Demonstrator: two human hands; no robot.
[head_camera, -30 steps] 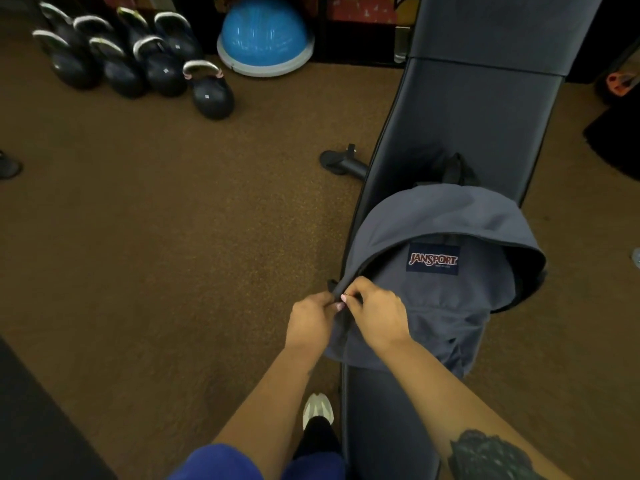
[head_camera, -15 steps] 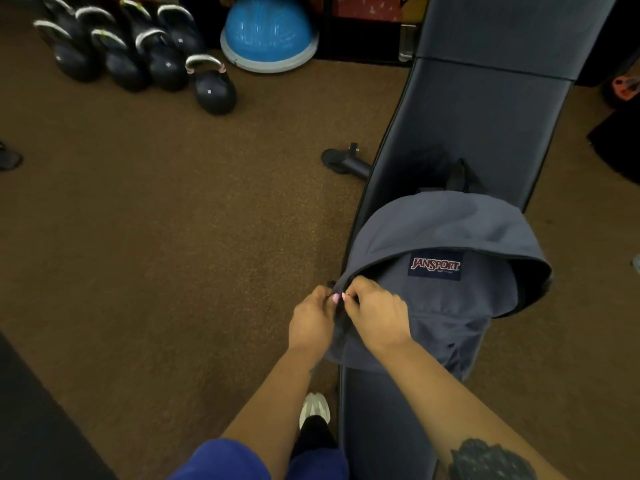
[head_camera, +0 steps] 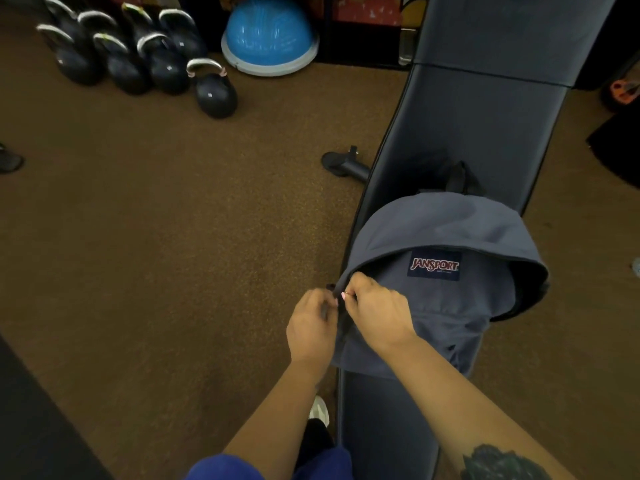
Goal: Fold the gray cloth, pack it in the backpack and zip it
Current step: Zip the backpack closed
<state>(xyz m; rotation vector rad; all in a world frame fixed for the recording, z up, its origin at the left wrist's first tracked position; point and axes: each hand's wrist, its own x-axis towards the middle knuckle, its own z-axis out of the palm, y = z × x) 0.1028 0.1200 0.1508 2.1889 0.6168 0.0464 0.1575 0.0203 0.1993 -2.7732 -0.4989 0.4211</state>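
Two hands: left hand (head_camera: 313,327) and right hand (head_camera: 375,311) pinch the backpack (head_camera: 440,289) at its left zipper end.
Location: backpack on bench (head_camera: 485,126); gray cloth unseen, presumably inside.
Risk: slack fabric could jam the slider.
Surroundings: kettlebells (head_camera: 138,60), blue dome (head_camera: 269,36), well apart; nothing obstructs.

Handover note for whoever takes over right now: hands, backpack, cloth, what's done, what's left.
Left hand: pinched on the backpack's left edge at the zipper end, bracing it.
Right hand: fingers closed at the same spot, apparently on the zipper pull; the pull itself is hidden.
Backpack: lies on the bench, main opening gaping along the top and right side.
Gray cloth: not visible, presumably already inside.
Done: apparently the folding and packing.
Left: run the zipper around the whole opening.
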